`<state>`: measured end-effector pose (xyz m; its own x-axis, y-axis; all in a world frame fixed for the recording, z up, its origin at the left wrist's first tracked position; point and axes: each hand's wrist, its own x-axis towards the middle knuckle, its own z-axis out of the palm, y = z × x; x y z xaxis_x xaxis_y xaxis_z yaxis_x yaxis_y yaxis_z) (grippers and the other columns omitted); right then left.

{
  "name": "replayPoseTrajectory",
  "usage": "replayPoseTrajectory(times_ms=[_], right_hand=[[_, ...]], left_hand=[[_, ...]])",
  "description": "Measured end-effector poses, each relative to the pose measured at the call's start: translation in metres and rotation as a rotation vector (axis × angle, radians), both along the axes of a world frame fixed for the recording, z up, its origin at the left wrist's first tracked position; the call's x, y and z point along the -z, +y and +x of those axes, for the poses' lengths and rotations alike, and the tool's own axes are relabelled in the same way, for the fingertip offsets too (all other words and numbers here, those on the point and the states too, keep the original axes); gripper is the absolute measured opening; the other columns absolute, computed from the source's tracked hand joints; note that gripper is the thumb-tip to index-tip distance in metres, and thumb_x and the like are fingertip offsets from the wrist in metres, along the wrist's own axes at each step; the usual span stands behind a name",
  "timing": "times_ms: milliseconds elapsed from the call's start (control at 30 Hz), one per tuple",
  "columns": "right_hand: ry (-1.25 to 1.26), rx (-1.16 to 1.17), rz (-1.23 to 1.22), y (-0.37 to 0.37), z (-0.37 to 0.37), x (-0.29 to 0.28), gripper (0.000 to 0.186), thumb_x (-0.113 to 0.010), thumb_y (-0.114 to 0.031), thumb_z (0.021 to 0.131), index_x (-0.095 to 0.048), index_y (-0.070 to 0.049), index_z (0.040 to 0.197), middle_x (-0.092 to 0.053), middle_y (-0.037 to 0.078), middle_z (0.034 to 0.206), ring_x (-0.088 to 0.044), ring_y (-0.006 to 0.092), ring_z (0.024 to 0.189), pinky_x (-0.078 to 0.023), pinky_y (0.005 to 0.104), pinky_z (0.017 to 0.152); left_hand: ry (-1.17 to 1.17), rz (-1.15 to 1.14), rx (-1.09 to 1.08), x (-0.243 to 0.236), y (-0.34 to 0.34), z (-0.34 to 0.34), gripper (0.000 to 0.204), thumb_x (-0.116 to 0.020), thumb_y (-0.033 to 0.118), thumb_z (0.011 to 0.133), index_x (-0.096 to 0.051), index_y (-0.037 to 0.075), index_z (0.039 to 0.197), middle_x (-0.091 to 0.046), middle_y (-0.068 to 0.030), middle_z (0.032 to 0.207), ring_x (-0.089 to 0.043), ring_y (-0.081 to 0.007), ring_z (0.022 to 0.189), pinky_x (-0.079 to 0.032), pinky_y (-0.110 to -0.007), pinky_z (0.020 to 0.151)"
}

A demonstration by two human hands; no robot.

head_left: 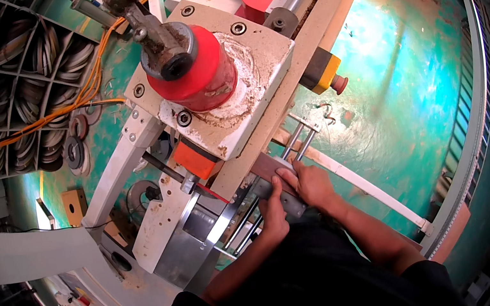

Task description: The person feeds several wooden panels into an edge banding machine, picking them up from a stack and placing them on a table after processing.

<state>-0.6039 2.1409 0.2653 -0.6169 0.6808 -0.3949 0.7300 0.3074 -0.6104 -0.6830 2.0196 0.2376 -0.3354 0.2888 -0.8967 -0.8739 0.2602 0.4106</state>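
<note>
A reddish-brown flat piece, wood by its look, [268,166] lies at the edge of a beige machine, in front of my body. My right hand [313,185] grips it from the right, its fingers bent over the near end. From the left, my left hand [274,216] presses on it with a raised finger, the other fingers curled; part of that grip is hidden. Under both hands is a grey metal plate [293,204]. Paired metal rods [304,136] stick out beyond my right hand.
Above my hands rises the machine's head with a red cylinder [199,73]. An orange block [194,159] sits left, a yellow box with a red button [329,73] right. A rack of rings [29,85] stands far left, orange cables [93,87] beside it. A white bar [371,190] runs right.
</note>
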Motion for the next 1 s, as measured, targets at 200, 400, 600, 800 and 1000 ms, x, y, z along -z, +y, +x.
replayPoseTrajectory(times_ms=[200, 400, 600, 800, 1000], right_hand=[[-0.008, -0.012, 0.072, 0.055, 0.011, 0.01, 0.06, -0.049, -0.058, 0.103, -0.06, -0.001, 0.087, -0.067, 0.028, 0.073, -0.068, 0.0476, 0.072, -0.053, 0.0565, 0.063], [-0.009, -0.05, 0.195, 0.109, 0.019, 0.008, 0.057, -0.047, -0.056, 0.104, -0.062, -0.002, 0.092, -0.067, 0.028, 0.073, -0.068, 0.0471, 0.073, -0.051, 0.0567, 0.066], [0.381, -0.098, 0.804, 0.104, 0.013, -0.032, 0.046, -0.071, -0.024, 0.094, -0.06, -0.004, 0.134, -0.059, 0.021, 0.129, -0.057, 0.0365, 0.119, -0.043, 0.048, 0.1], [0.573, -0.012, -0.216, -0.035, 0.038, 0.026, 0.051, -0.058, -0.03, 0.107, -0.051, 0.003, 0.145, -0.056, 0.018, 0.142, -0.053, 0.0292, 0.131, -0.038, 0.0396, 0.113], [0.549, 0.395, -0.528, -0.146, 0.046, 0.049, 0.082, -0.045, -0.06, 0.106, -0.041, 0.005, 0.154, -0.049, 0.014, 0.15, -0.05, 0.0241, 0.132, -0.034, 0.0367, 0.115]], left_hand=[[0.085, 0.108, -0.06, 0.004, 0.065, 0.015, 0.07, -0.078, 0.049, 0.091, -0.059, -0.002, 0.135, -0.067, -0.0102, 0.122, -0.063, -0.0177, 0.104, -0.052, -0.033, 0.086], [0.22, 0.067, -0.08, 0.034, 0.08, 0.029, 0.055, -0.073, 0.043, 0.097, -0.061, 0.0, 0.128, -0.067, -0.0077, 0.115, -0.064, -0.015, 0.091, -0.052, -0.032, 0.071], [0.395, 0.049, 0.018, 0.06, 0.029, 0.038, 0.031, -0.065, 0.032, 0.103, -0.059, 0.006, 0.12, -0.066, -0.0043, 0.108, -0.062, -0.0153, 0.087, -0.052, -0.036, 0.067], [0.623, -0.031, 0.013, 0.048, -0.067, 0.06, 0.041, -0.073, 0.034, 0.097, -0.056, 0.001, 0.113, -0.065, -0.0058, 0.09, -0.057, -0.0119, 0.077, -0.048, -0.033, 0.067], [0.731, 0.356, -0.021, 0.025, -0.234, 0.096, 0.039, -0.075, 0.038, 0.095, -0.059, 0.004, 0.106, -0.066, -0.0067, 0.093, -0.062, -0.0151, 0.084, -0.052, -0.032, 0.074]])
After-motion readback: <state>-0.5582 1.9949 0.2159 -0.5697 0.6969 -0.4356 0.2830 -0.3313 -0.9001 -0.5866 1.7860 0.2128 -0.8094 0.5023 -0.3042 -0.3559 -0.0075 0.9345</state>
